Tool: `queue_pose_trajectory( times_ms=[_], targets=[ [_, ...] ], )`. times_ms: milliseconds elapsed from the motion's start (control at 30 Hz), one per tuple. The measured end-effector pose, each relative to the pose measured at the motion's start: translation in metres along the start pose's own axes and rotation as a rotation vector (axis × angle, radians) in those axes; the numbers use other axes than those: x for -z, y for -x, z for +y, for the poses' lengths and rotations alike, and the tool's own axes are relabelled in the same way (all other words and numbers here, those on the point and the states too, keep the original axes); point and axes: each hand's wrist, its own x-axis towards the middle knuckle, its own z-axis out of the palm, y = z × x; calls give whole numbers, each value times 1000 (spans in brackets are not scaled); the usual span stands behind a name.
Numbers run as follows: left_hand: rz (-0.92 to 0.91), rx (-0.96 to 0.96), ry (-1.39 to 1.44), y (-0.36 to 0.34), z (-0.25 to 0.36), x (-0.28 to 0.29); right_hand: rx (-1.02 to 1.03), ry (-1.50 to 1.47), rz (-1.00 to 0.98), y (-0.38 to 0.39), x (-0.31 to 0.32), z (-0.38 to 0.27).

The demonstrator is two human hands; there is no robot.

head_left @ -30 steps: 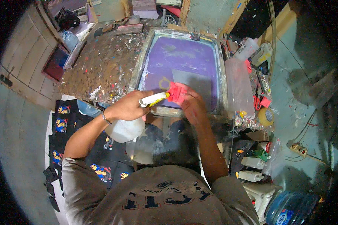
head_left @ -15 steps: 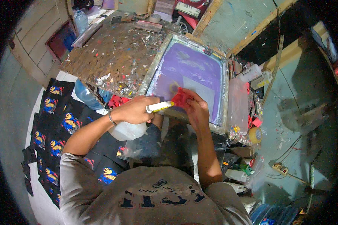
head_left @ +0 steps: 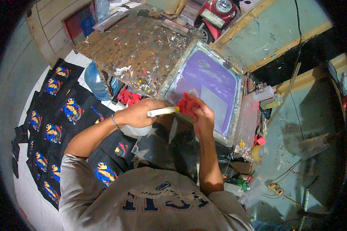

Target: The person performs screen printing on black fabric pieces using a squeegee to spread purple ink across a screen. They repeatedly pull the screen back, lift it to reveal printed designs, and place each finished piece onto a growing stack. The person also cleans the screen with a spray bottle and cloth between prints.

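Note:
My left hand (head_left: pixel 137 114) is closed around the neck of a spray bottle (head_left: pixel 137 131). Its white nozzle with a yellow tip points right, toward a red cloth (head_left: pixel 185 106), and the pale bottle body hangs below my fist. Bunched between my right fingers and thumb is that cloth, with the right hand (head_left: pixel 202 116) closed on it. Both hands are held in front of me, over the near edge of a screen-printing frame (head_left: pixel 238 115) with a purple-coated mesh (head_left: pixel 204 71). Nozzle and cloth are very close; whether they touch I cannot tell.
A paint-spattered board (head_left: pixel 131 46) lies left of the frame. Black printed fabric pieces (head_left: pixel 71 127) cover the floor at left, near a blue water jug (head_left: pixel 95 81). Bottles (head_left: pixel 263 93) and tape (head_left: pixel 257 153) crowd the right side. A red motorbike (head_left: pixel 219 13) stands behind.
My view has turned, so the surroundings sit farther right in the picture. The hands keep the bottle and cloth close together, now nearer the frame's near left edge.

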Motion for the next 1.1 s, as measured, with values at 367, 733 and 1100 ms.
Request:
queue_pose_trajectory(
  times_ms=[367,733,1100],
  targets=[
    [133,-48,-14,20,-16,-11,41,53,-66,-5,-2,20],
    [137,53,-17,26,-19,-20,56,7,-63,-10,0,41],
    [76,182,-4,13,-5,-16,51,-293,-136,-9,22,71]
  ],
)
